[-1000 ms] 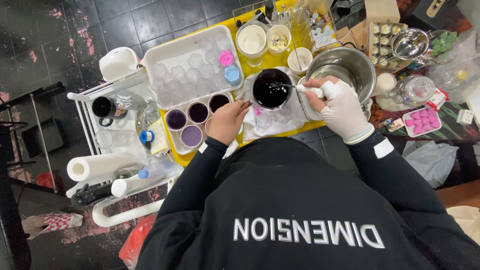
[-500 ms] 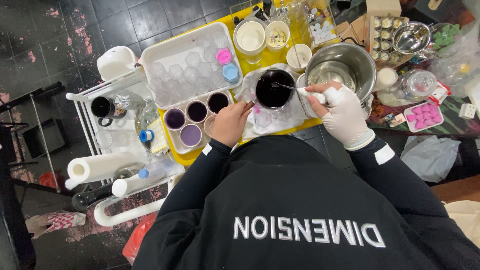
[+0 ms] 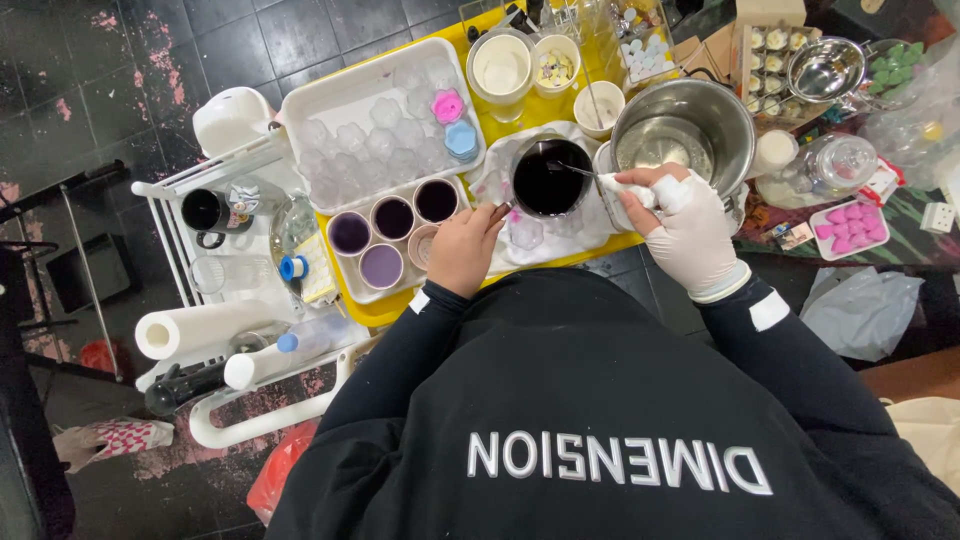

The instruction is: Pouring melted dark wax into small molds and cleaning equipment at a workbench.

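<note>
A round beaker (image 3: 551, 178) filled almost to the rim with a dark, near-black purple liquid was seen on a white cloth (image 3: 560, 225) upon the yellow worktop (image 3: 385, 310). Its left side was touched by the bare left hand (image 3: 466, 247), fingers curled loosely, nothing grasped. To its right, the white-gloved right hand (image 3: 690, 228) was closed in a grip on a thin stirring rod (image 3: 578, 170), whose tip was dipped into the liquid. Just right of the beaker stood a steel pot (image 3: 685, 125); to its left, a tray of purple-filled cups (image 3: 392, 232).
</note>
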